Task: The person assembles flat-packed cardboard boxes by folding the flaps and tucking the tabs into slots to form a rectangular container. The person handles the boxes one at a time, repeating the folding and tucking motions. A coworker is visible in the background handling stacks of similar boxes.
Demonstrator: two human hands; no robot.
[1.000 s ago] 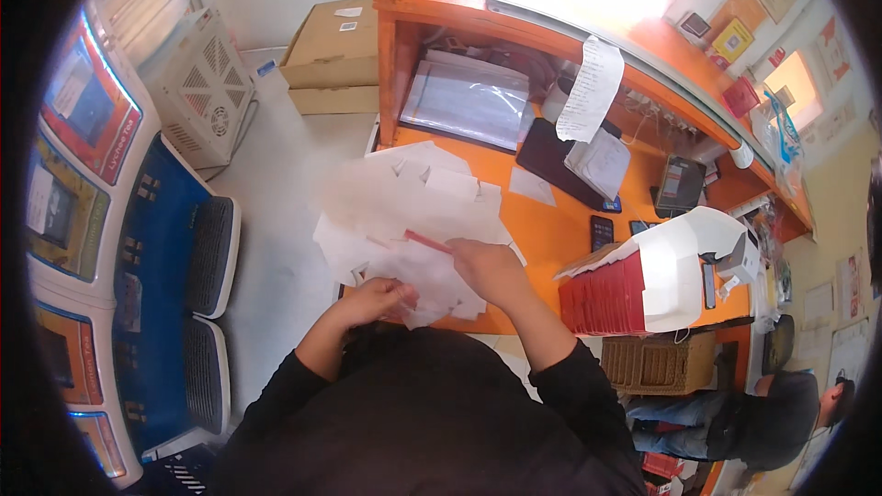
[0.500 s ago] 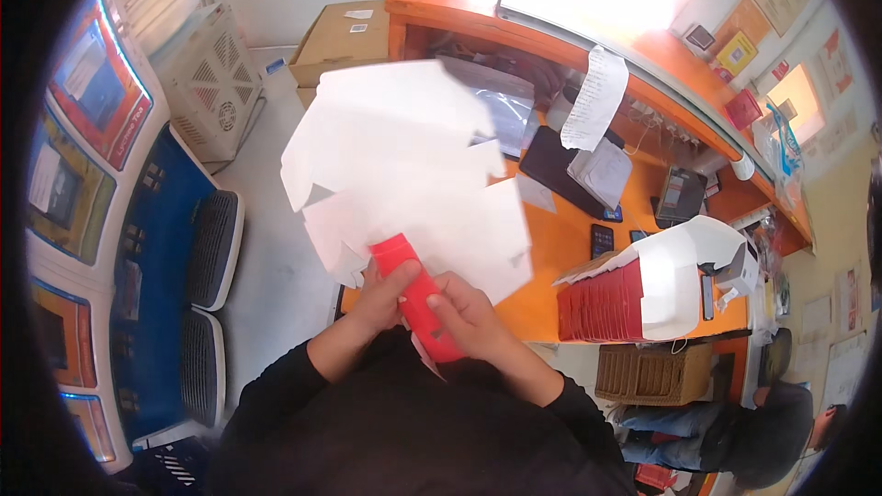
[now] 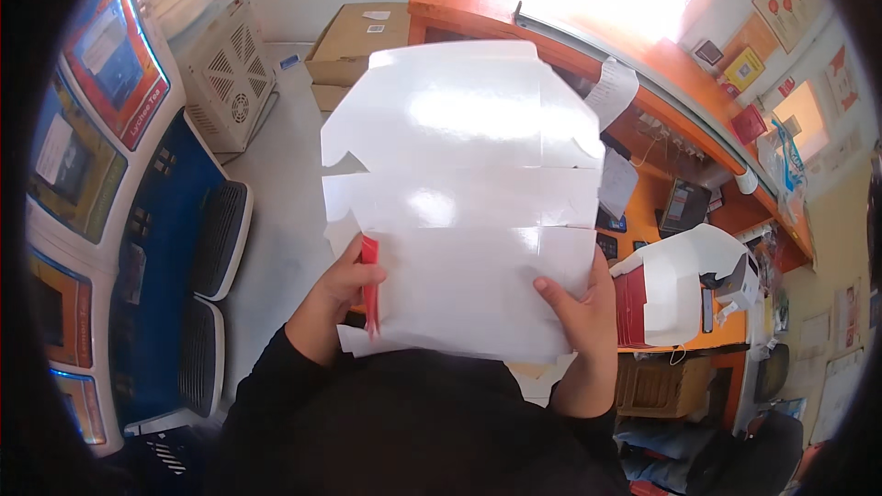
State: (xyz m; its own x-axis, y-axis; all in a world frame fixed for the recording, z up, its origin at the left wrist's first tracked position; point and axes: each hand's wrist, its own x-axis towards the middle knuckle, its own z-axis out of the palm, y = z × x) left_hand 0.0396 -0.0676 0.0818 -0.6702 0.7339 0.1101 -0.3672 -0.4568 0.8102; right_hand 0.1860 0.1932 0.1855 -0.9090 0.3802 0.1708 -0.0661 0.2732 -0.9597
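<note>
A large flat cardboard box blank (image 3: 459,193), glossy white on the side toward me, is held up in front of my body. My left hand (image 3: 344,280) grips its left edge, the thumb pressing a red folded flap (image 3: 370,289) that stands up along that edge. On the opposite edge my right hand (image 3: 588,308) is closed, thumb on the white face and fingers behind. Notches and cut tabs show along both sides, with faint crease lines across the sheet. The fingers behind the blank are hidden.
A stack of folded red-and-white boxes (image 3: 661,298) stands on the orange desk (image 3: 643,179) at right, near a small white device (image 3: 738,283). Drink dispensers (image 3: 175,248) line the left side. A brown carton (image 3: 354,46) sits beyond. A person (image 3: 735,459) is at lower right.
The blank has been squared up toward me and its red flap now stands at the left edge. My right hand has moved from the red flap to the blank's right edge.
</note>
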